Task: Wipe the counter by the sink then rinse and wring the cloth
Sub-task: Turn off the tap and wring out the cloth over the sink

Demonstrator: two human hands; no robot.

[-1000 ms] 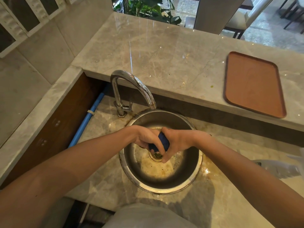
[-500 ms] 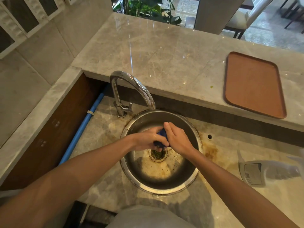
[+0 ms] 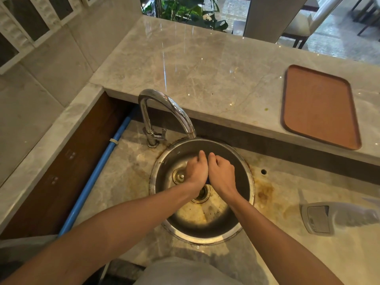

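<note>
The cloth [image 3: 207, 180] is almost hidden, only a dark sliver showing between the left hand [image 3: 196, 171] and the right hand [image 3: 222, 173], both closed into fists around it over the sink [image 3: 245, 194]. No water runs from the tap [image 3: 170, 112], so it looks like wringing, the last step. Stains remain on the counter [image 3: 265, 192] at the right.

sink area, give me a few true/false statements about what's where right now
1. Both hands, left hand and right hand, are together over the sink. True.
2. Water is streaming from the faucet. False: no stream shows.
3. The brown tray sits on the raised counter. True.
4. The tray holds dishes. False: it is bare.
5. A blue pipe runs left of the sink. True.
</note>
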